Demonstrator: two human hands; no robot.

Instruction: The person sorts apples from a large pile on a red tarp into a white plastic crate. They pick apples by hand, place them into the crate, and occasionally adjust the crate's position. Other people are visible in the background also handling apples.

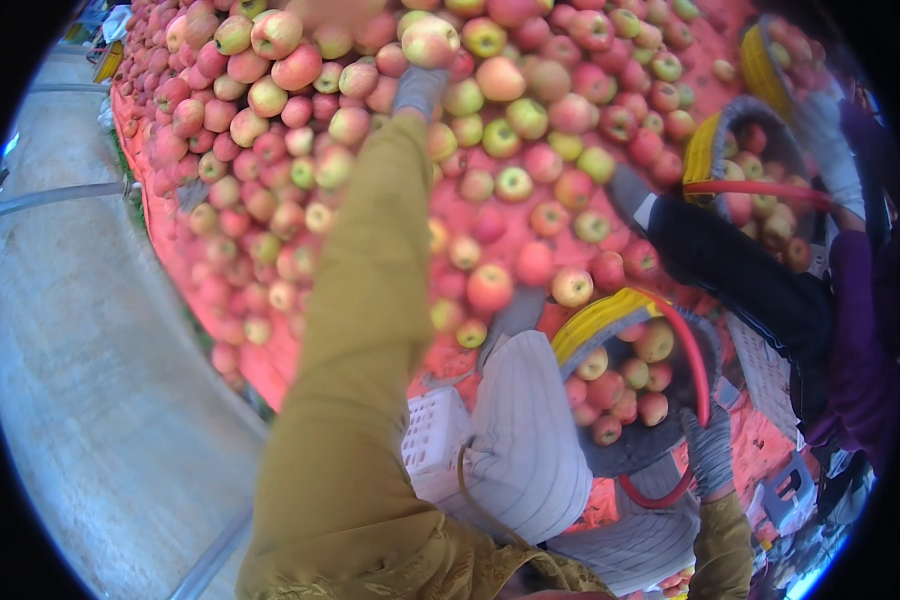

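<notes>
My left arm, in a mustard-coloured sleeve, stretches forward to the apple heap. My left hand (420,90), in a grey glove, is closed round a yellow-red apple (431,42); its fingers are mostly hidden. At the lower right my right hand (710,455), gloved in grey, grips the side of a dark basket (635,458), where a red handle (697,365) comes down to it. A yellow band (595,320) runs round the basket's far rim. Several red and yellow apples (610,390) lie inside, between my knees.
Loose apples (260,150) spread over a red sheet (715,45). A co-worker's gloved hand (832,150) is at another apple basket (705,165) on the right; their dark-trousered leg (740,260) reaches toward the heap. A white crate (436,430) stands beside my leg. Concrete ground (80,400) runs along the left.
</notes>
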